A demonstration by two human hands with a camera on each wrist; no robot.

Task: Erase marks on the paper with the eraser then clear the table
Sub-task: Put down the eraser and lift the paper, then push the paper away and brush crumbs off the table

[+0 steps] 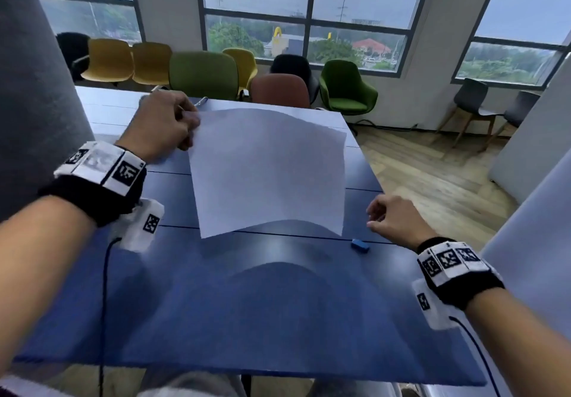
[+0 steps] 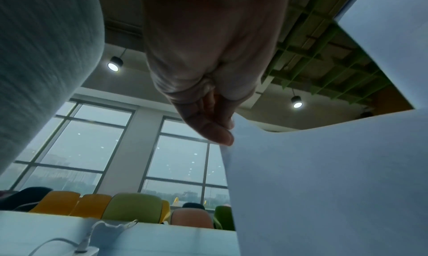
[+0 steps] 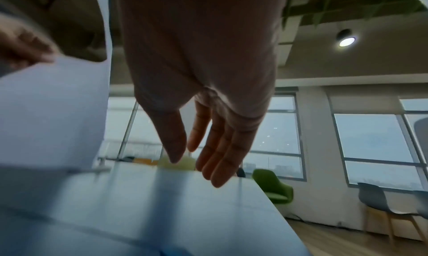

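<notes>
Pinching one white sheet of paper by its far left corner, my left hand holds it lifted and bowed above the blue table. One blue eraser lies on the table below the sheet's free right corner, just beside my right hand, whose fingers hang loose and hold nothing.

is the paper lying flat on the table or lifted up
Lifted. The left hand pinches the paper at its far left corner; the sheet hangs curved above the table, casting a shadow below.
</notes>
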